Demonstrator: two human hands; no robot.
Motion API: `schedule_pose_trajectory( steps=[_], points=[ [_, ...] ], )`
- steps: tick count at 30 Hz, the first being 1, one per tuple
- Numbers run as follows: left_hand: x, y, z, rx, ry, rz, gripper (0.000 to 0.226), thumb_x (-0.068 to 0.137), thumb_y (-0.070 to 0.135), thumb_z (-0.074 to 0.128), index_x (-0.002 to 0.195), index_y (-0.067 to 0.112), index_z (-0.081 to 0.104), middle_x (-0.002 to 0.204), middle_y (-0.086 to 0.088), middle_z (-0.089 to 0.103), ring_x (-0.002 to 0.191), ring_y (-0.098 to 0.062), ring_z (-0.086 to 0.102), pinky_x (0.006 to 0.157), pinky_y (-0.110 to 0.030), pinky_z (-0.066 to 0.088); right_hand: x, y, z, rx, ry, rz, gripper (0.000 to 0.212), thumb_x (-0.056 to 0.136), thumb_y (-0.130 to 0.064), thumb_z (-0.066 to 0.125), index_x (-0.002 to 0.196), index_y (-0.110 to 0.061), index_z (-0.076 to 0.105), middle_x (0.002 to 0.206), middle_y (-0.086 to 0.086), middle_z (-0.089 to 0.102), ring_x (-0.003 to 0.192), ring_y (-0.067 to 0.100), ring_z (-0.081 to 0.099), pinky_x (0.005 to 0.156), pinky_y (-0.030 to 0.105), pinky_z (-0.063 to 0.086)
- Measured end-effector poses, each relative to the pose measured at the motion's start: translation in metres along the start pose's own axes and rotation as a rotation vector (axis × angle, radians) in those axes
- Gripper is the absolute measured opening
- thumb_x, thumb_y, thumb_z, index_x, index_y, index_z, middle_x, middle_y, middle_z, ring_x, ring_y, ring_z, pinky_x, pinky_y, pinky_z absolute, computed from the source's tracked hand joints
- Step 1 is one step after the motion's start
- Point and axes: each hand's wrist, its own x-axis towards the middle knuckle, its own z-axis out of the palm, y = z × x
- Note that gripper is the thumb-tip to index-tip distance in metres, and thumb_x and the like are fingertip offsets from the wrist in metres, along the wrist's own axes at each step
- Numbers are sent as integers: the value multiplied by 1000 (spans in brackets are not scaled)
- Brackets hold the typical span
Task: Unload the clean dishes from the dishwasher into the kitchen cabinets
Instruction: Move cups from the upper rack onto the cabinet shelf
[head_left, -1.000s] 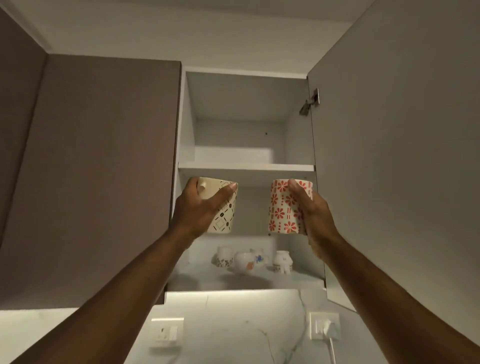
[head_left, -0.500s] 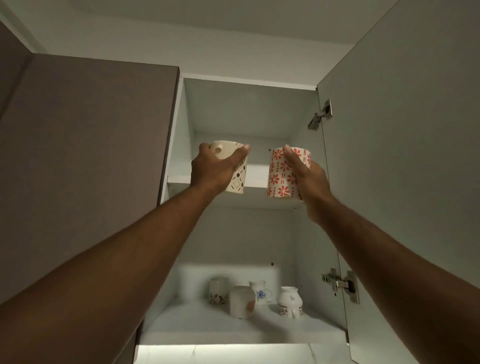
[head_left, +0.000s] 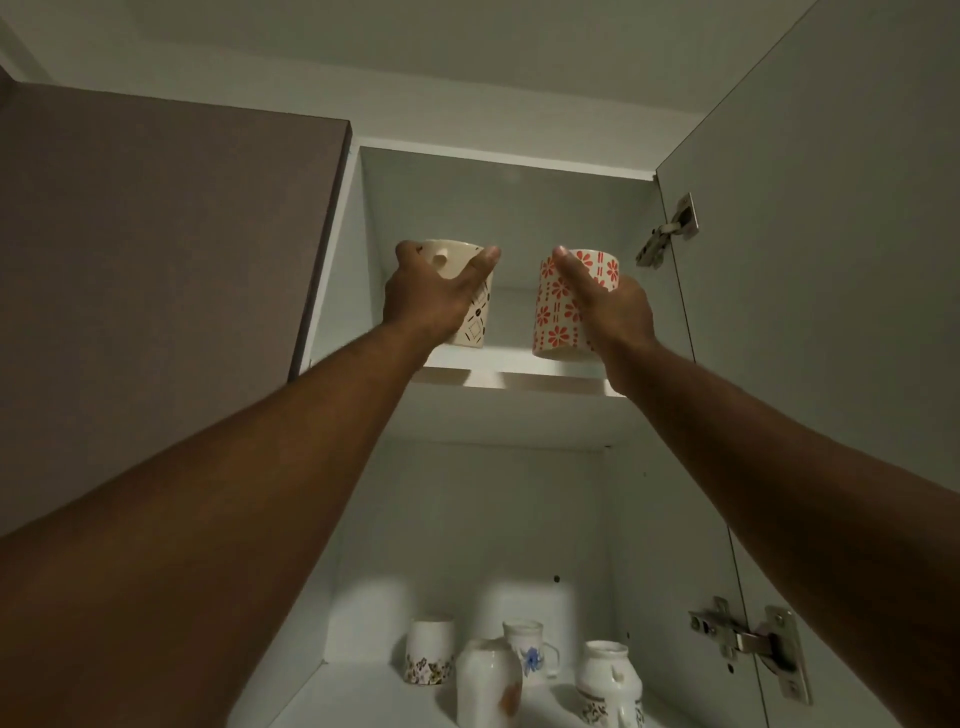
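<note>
Setting both down level matters: left hand (head_left: 426, 296) grips the cream mug (head_left: 470, 317), right hand (head_left: 605, 306) the red-flowered mug (head_left: 558, 312), at the upper shelf's (head_left: 535, 376) front edge; slide them inward before releasing.

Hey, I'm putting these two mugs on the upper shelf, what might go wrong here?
1. The red-flowered mug in your right hand looks tilted at the upper shelf front edge; released now, it might tip off.
2. The cream mug in your left hand also sits near the edge; push both deeper before releasing.
</note>
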Motion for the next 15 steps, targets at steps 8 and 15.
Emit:
schedule_pose_trajectory(
  steps=[8,15],
  points=[
    [21,-16,16,79,-28,-93,93,73,74,64,137,14,35,132,-5,53,112,-28,58,91,-44,54,13,8,14,-118,-37,67,66,74,-68,68,113,-15,61,103,2,69,80,16,67,59,24,50],
    [23,-29,25,210,-26,-120,93,78,74,58,139,9,34,139,-10,50,121,-30,54,93,-37,46,21,17,22,-174,-83,129,59,79,-67,65,107,-16,56,96,2,65,69,13,63,54,21,46]
  ],
)
